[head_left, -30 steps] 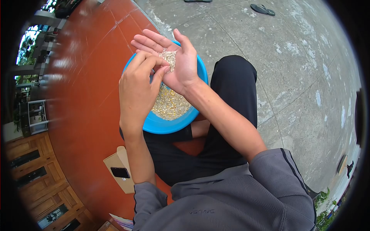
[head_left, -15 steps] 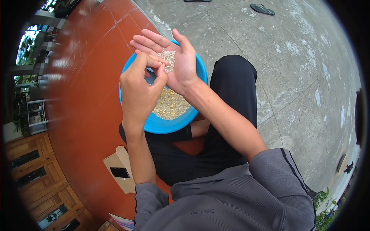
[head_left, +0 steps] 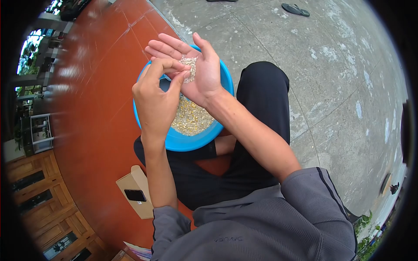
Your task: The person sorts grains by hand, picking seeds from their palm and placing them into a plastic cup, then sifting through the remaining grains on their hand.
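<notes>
My right hand (head_left: 203, 71) is turned palm up over the basin with its fingers stretched out, holding a small heap of pale grains (head_left: 190, 77) in the palm. Above that heap, my left hand (head_left: 157, 89) has its thumb and forefinger pinched together at the grains; what sits between the tips is too small to make out singly. Under both hands a blue basin (head_left: 191, 143) rests by my legs. Inside it lies a mix of pale and yellow grain (head_left: 191, 119), partly hidden by my hands and wrists.
A cardboard box (head_left: 139, 209) with a black phone (head_left: 135, 195) on it lies on the red tiled floor (head_left: 100, 130) at left. Grey concrete (head_left: 331, 108) spreads to the right, with a dark sandal (head_left: 296, 9) at the top. Wooden panelling (head_left: 48, 191) stands lower left.
My left hand has shifted slightly left, and its pinching fingers have straightened a little over the palm. The right hand has barely moved.
</notes>
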The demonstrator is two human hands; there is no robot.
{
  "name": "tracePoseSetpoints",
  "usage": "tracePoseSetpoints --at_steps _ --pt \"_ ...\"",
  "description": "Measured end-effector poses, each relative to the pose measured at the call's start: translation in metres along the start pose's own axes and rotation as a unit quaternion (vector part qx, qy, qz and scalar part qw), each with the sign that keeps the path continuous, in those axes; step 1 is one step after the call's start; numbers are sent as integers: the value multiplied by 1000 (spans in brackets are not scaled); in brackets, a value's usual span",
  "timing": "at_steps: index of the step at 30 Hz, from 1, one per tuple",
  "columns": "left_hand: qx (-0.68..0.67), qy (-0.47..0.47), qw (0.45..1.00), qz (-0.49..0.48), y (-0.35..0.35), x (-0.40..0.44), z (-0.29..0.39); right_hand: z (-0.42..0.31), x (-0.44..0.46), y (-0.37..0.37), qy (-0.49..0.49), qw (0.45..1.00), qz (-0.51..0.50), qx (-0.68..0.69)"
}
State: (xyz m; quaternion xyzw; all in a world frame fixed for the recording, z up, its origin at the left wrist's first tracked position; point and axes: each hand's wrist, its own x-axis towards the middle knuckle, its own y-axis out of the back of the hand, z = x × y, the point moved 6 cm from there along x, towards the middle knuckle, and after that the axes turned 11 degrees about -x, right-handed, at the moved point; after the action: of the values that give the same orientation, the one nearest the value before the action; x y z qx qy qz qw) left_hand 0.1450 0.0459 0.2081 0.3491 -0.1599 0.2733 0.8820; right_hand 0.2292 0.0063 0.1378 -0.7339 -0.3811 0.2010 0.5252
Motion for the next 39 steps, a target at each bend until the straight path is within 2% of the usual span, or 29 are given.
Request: tracePoseSetpoints --at_steps 11,14,17,20,21,24,29,32,35,39 --pt "2 16 999 -35 -7 -2 -13 1 0 2 0 1000 -2 -4" --pt "-20 33 999 -13 -1 -2 -10 2 2 4 0 1000 -4 18" --pt "-77 37 995 58 18 -4 -29 0 3 6 6 1000 -1 30" --pt "-225 37 960 164 33 -5 -64 -5 6 9 22 999 8 36" --pt "-227 50 956 179 36 -7 -84 -7 7 10 28 999 12 36" --pt "-214 117 954 176 29 -14 -132 -12 7 12 41 998 22 39" --pt "-203 168 950 167 6 -18 -165 -11 7 13 34 998 34 50" --pt "-133 189 957 174 3 -14 -167 -11 8 13 32 997 41 53" --pt "-65 259 950 165 2 -10 -147 -10 9 13 32 997 40 55" --pt "-81 241 951 175 1 -10 -160 -11 9 13 33 997 41 61"
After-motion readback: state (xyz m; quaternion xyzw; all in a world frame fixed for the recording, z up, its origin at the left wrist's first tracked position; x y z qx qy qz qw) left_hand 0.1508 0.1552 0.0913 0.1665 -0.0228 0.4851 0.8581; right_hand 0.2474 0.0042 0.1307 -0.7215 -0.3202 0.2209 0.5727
